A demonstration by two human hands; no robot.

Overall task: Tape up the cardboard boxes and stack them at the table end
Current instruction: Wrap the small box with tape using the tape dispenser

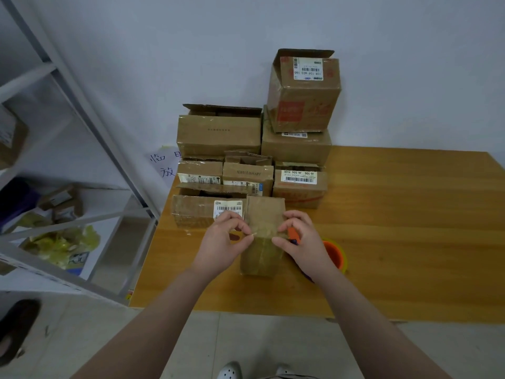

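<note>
A small brown cardboard box (pixel 263 236) stands on the wooden table (pixel 396 242), close to its front edge. My left hand (pixel 222 243) pinches a strip of clear tape at the box's left top edge. On the box's right side, my right hand (pixel 302 240) rests its fingers on the top and holds an orange tape dispenser (pixel 334 255), partly hidden behind the hand. Clear tape runs down the front face of the box.
Several cardboard boxes (pixel 218 135) are stacked at the far left end of the table against the wall, the tallest stack (pixel 303 91) at the right. A white metal shelf (pixel 82 203) with bags stands to the left. The table's right part is bare wood.
</note>
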